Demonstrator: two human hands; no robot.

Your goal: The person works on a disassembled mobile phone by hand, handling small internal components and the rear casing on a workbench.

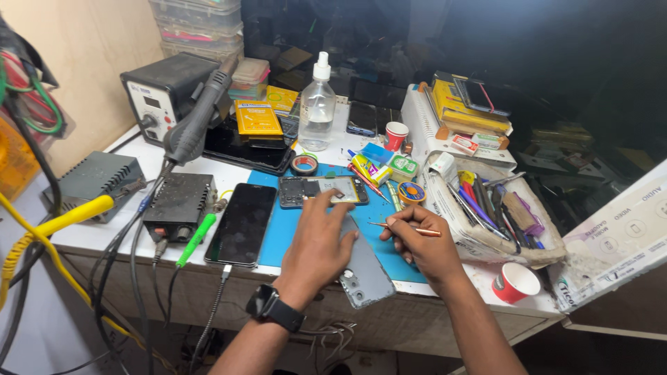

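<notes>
My left hand (317, 239), with a black watch on its wrist, lies flat with fingers spread on a grey phone back cover (364, 272) on the blue work mat (276, 236). Its fingertips reach the opened phone (324, 189) lying face-open further back on the mat. My right hand (424, 242) rests on the mat's right side and pinches a thin copper-coloured tool (411, 228), which points left. A black phone (242, 223) with a dark screen lies left of the mat, a cable plugged into its near end.
A hot-air station (161, 94) with its handle, two black power boxes, a green-handled tool (195, 240) and a yellow cable sit at left. Behind the mat: spray bottle (317, 104), tape roll, red cup. A tool-filled tray (486, 215) and another red cup (515, 282) sit right.
</notes>
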